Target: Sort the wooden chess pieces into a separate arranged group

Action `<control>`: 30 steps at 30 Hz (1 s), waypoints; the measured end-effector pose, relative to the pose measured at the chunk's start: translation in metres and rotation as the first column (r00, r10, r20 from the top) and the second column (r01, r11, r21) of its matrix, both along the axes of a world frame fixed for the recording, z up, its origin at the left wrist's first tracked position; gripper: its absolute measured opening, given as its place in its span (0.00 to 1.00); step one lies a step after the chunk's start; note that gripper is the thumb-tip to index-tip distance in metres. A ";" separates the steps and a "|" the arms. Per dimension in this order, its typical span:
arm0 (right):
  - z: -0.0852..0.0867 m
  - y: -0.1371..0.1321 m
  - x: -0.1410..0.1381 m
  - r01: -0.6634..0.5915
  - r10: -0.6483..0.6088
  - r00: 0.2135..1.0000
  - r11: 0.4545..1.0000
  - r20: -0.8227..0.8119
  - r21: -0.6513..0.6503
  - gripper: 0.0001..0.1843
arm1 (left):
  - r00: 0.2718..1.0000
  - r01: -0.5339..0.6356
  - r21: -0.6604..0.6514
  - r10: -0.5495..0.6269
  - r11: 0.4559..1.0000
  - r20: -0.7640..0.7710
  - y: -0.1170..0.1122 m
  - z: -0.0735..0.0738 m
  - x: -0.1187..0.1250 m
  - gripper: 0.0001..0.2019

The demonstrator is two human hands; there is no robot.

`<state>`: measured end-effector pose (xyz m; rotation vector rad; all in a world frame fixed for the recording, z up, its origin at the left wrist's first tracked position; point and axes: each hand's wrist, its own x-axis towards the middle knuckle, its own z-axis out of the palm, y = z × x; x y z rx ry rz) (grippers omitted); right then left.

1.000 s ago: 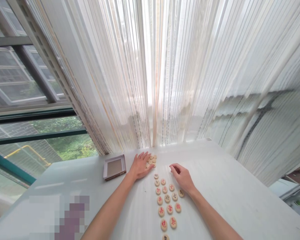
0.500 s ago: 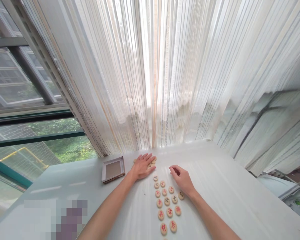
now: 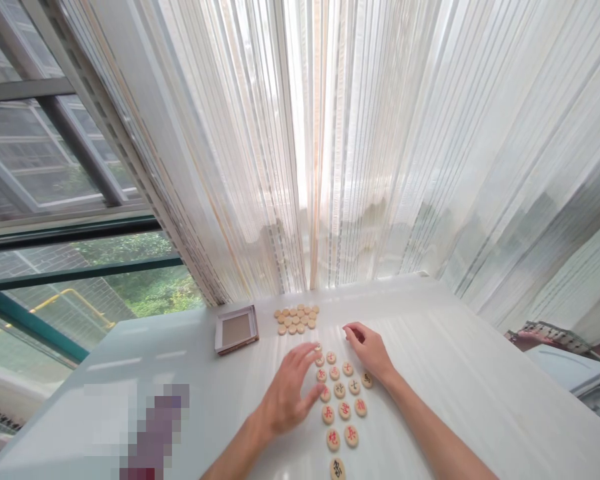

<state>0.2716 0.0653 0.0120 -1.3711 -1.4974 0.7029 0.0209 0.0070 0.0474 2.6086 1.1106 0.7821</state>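
Observation:
Several round wooden chess pieces with red and black characters (image 3: 341, 400) lie in rows on the white table (image 3: 455, 400). A cluster of blank-sided pieces (image 3: 297, 319) lies farther back near the curtain. My left hand (image 3: 290, 390) hovers over the left side of the rows, fingers spread and open, fingertips by the top piece. My right hand (image 3: 370, 350) rests on the table just right of the rows, fingers curled loosely; nothing shows in it.
A small square brown box (image 3: 237, 330) lies left of the blank cluster. Sheer striped curtains (image 3: 330, 167) hang along the table's far edge. A window with a dark frame (image 3: 55, 233) is at the left. A blurred patch covers the table's near left.
My left hand has pulled back from the far cluster, uncovering it, and now hovers over the rows. The right hand has stayed almost still. The view has shifted slightly.

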 end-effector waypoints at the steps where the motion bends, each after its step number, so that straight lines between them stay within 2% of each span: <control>1: 0.000 0.000 0.000 -0.001 0.001 1.000 1.000 0.002 0.000 0.19 | 0.999 0.034 -0.027 -0.034 0.999 0.015 -0.020 -0.003 0.002 0.21; 3: 0.000 0.000 0.000 -0.002 0.002 1.000 1.000 0.007 0.001 0.19 | 0.992 0.127 -0.023 -0.126 0.992 0.021 -0.052 -0.013 0.004 0.13; 5: 0.001 0.000 0.000 -0.003 0.003 1.000 1.000 0.010 0.002 0.19 | 0.979 0.194 0.086 -0.199 0.977 0.049 -0.071 -0.024 0.006 0.08; 8: 0.002 -0.001 0.000 -0.002 0.002 1.000 1.000 0.013 0.002 0.19 | 0.972 0.180 0.256 -0.212 0.950 0.100 -0.080 -0.036 0.006 0.03; 12: 0.003 -0.002 -0.001 0.004 -0.004 1.000 1.000 0.017 0.001 0.18 | 0.970 0.165 0.344 -0.215 0.924 0.115 -0.082 -0.042 0.008 0.03; 24: 0.001 -0.001 0.000 -0.008 0.008 1.000 1.000 0.019 -0.009 0.19 | 0.981 0.162 0.271 -0.185 0.949 0.059 -0.088 -0.037 0.009 0.10; 30: 0.002 -0.001 0.000 -0.011 0.011 1.000 1.000 0.026 -0.014 0.20 | 0.983 0.150 0.245 -0.170 0.958 0.064 -0.088 -0.036 0.009 0.10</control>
